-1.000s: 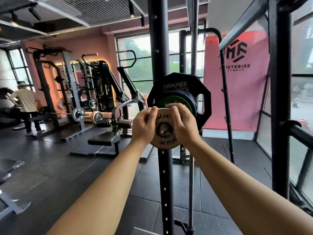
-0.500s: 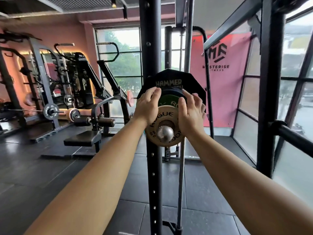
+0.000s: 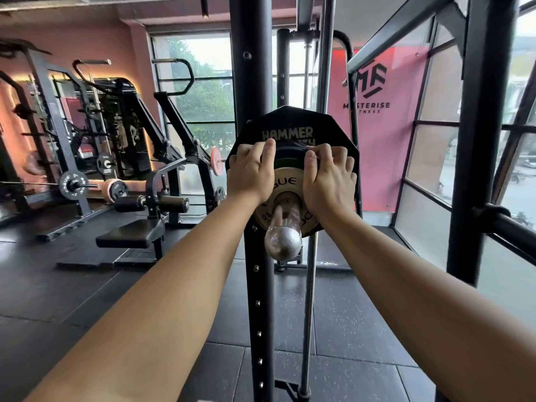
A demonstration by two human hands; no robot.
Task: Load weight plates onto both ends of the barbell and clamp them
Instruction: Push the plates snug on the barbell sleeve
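Seating the small tan round metal plate [image 3: 285, 181] on the chrome barbell sleeve [image 3: 282, 242], left hand [image 3: 251, 172] and right hand [image 3: 329, 181] grasp it, fingers curled; no clamp shows, so clamping likely remains.

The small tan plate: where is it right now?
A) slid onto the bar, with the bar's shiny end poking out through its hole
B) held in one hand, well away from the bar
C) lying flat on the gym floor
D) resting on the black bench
A: the small tan plate sits on the barbell sleeve, whose end sticks out toward the camera, with the left hand and right hand on either side of it.
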